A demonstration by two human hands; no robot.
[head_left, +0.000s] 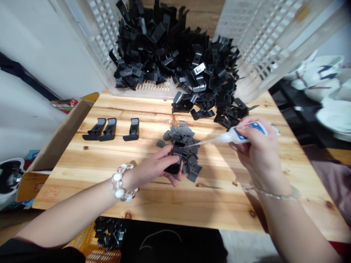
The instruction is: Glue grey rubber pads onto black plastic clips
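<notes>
Head view: both hands meet over a wooden table (pixel 219 204)
Black clip (pixel 175 157): pinched in the left hand's fingers, its upper end facing the nozzle
Left hand (pixel 153 168): fingers curled and pressed onto the clip, thumb on top
Glue bottle (pixel 241 133): gripped in the right hand's fingers, long nozzle tip touching the clip
Right hand (pixel 259 149): fingers closed around the bottle
Grey pads (pixel 189 151): small heap just beyond the left fingertips
Finished clips (pixel 111 129): three in a row, well left of the fingers
Clip pile (pixel 186 62): spilling from a white crate (pixel 98 40), far beyond both hands
</notes>
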